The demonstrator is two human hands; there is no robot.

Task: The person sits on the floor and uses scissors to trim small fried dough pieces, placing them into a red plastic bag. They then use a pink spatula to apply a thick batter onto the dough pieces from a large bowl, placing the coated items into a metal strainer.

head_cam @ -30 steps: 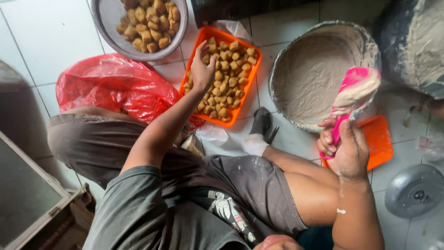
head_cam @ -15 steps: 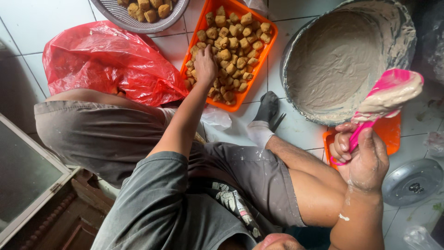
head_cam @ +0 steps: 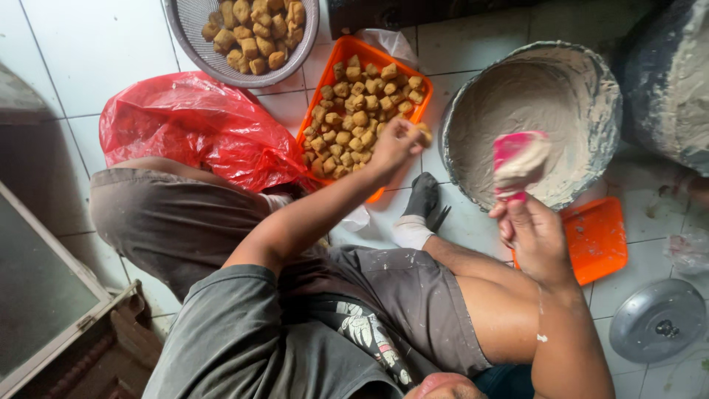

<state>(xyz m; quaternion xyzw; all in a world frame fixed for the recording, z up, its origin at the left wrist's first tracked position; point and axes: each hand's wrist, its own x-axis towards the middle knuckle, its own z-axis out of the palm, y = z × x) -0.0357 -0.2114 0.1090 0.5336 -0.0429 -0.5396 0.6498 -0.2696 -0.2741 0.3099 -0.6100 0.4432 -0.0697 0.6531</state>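
Observation:
My left hand (head_cam: 391, 144) hovers over the right edge of an orange tray (head_cam: 356, 46) heaped with fried tofu puffs (head_cam: 347, 122), its fingers pinched on one tofu puff (head_cam: 422, 133). My right hand (head_cam: 535, 236) grips the handle of a pink spatula (head_cam: 517, 159) whose blade is coated in pale grey paste. The blade sits over the near side of a large round bowl (head_cam: 594, 70) filled with the same paste. I sit on a white tiled floor with my legs folded.
A metal colander (head_cam: 188, 41) with more tofu puffs stands at the top left. A red plastic bag (head_cam: 192, 129) lies beside my left knee. A small orange tray (head_cam: 598, 240) and a metal lid (head_cam: 657, 321) lie at the right. A paste-smeared tub (head_cam: 668, 74) stands top right.
My left hand has risen from the tofu pile and drawn right, pinching a piece. My right hand has carried the spatula left and inward, over the bowl's near rim.

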